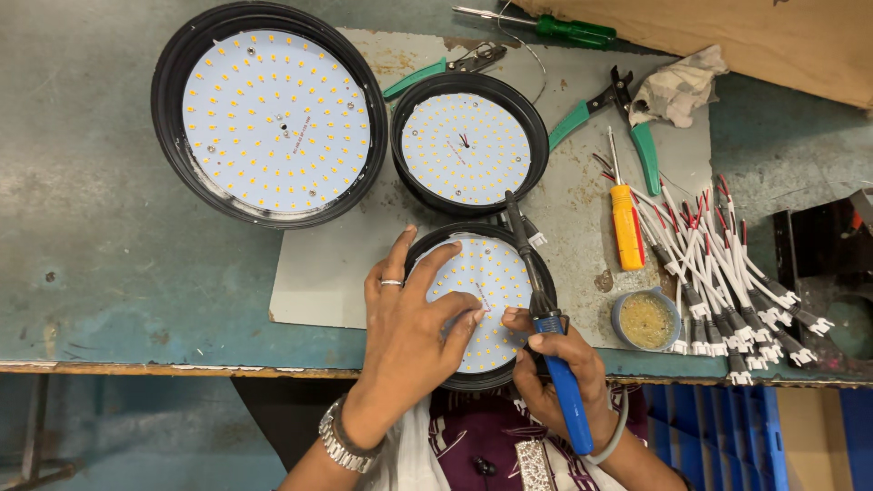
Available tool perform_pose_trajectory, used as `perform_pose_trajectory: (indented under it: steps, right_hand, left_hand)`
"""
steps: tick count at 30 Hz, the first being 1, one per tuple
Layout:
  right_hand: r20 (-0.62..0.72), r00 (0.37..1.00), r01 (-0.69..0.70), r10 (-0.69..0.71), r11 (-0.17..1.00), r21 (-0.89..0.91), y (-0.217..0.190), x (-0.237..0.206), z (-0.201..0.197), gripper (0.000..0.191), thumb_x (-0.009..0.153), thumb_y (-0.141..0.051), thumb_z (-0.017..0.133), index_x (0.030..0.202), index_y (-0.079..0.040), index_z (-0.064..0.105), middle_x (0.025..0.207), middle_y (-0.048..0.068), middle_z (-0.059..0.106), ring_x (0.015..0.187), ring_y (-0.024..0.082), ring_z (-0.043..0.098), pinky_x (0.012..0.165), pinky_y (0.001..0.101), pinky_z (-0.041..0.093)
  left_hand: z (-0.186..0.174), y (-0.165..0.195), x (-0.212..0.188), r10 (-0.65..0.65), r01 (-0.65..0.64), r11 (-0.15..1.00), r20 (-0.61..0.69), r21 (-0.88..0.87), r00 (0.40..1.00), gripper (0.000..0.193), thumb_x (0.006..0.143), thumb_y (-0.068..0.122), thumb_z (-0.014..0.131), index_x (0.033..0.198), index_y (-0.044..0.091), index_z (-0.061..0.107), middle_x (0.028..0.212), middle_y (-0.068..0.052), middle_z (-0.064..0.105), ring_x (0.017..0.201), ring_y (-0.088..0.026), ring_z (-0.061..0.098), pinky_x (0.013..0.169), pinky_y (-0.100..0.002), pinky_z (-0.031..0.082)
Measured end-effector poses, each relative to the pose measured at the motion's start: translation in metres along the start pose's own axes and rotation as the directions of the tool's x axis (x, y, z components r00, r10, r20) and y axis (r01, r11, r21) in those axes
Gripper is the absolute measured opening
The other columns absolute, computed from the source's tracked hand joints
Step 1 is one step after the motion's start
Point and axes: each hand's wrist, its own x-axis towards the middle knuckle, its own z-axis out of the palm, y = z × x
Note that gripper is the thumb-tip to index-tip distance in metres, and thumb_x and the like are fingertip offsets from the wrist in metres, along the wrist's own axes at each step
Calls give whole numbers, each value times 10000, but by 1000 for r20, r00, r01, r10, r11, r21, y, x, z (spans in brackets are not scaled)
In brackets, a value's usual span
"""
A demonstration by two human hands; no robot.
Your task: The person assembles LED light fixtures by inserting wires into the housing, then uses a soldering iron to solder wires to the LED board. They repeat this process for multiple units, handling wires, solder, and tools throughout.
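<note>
A round black lamp housing with a white LED board lies at the table's near edge. My left hand rests spread on the board, its fingertips pinching thin wires near the board's middle. My right hand grips a blue-handled soldering iron; the iron's dark shaft runs up over the housing's right rim and its tip points away toward the far side. A wristwatch sits on my left wrist and a ring on one finger.
A large LED lamp and a mid-sized one lie behind. Green-handled pliers, a yellow screwdriver, a flux tin, a bundle of white wire connectors, a rag and a green screwdriver lie at right.
</note>
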Motion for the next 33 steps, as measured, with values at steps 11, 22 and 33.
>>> perform_pose_trajectory:
  steps: [11, 22, 33]
  right_hand:
    - [-11, 1000, 7, -7, 1000, -25, 0, 1, 1, 485, 896, 66, 660, 1248, -131, 391, 1228, 214, 695, 1170, 329, 727, 958, 381, 610]
    - [-5, 1000, 10, -10, 999, -34, -1, -5, 0, 487, 911, 70, 664, 1266, -127, 394, 1298, 224, 673, 1229, 356, 708, 1058, 412, 576]
    - [-322, 947, -154, 3, 882, -445, 14, -43, -89, 762, 745, -98, 848, 1281, -126, 307, 1544, 337, 399, 1461, 384, 424, 1231, 504, 290]
  left_hand:
    - [11, -7, -3, -66, 66, 998, -77, -8, 995, 71, 723, 162, 765, 683, 115, 730, 1325, -44, 656, 1445, -409, 429, 984, -511, 390]
    - [1, -6, -6, -21, 20, 997, -19, -80, 1000, 65, 811, 222, 772, 828, 164, 794, 1407, -86, 601, 1460, -449, 330, 1082, -575, 295]
    - [12, -7, -1, -45, 44, 999, -45, -25, 998, 92, 761, 259, 758, 785, 171, 768, 1292, -39, 660, 1397, -414, 434, 1023, -577, 369]
